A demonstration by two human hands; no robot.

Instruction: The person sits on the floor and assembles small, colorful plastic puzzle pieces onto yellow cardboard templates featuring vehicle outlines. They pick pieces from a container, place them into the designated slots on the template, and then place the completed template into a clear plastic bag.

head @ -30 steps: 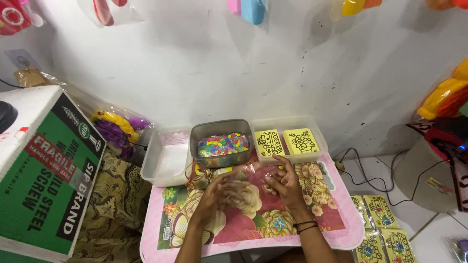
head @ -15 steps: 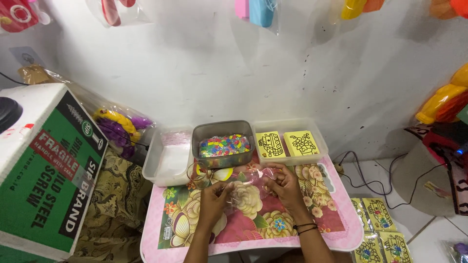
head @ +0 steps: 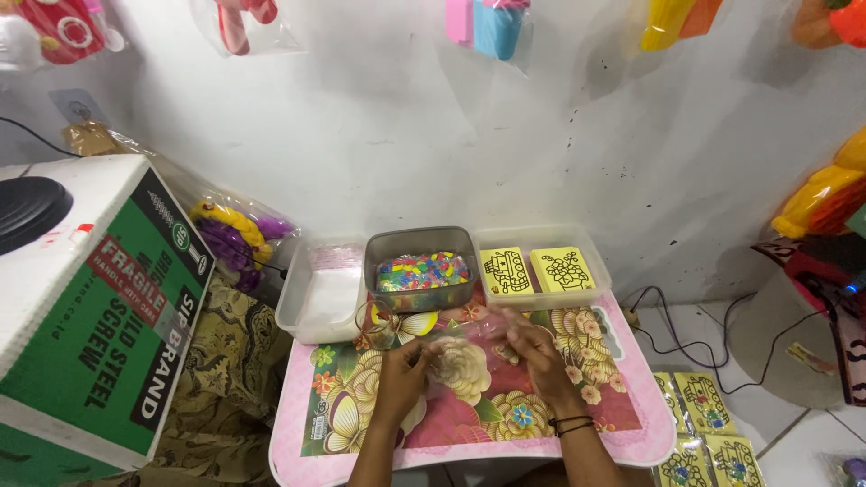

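Both hands' fingers (head: 424,353) pinch a clear bag (head: 469,347) mid-table (head: 631,433), tubs (head: 422,271) lining the far edge.

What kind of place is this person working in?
Probably a small home workshop or toy stall for packing craft kits. Bagged toys hang on the white wall, a metal tin holds coloured bits beside a tray of yellow picture cards, and the hands work at a low floral table.
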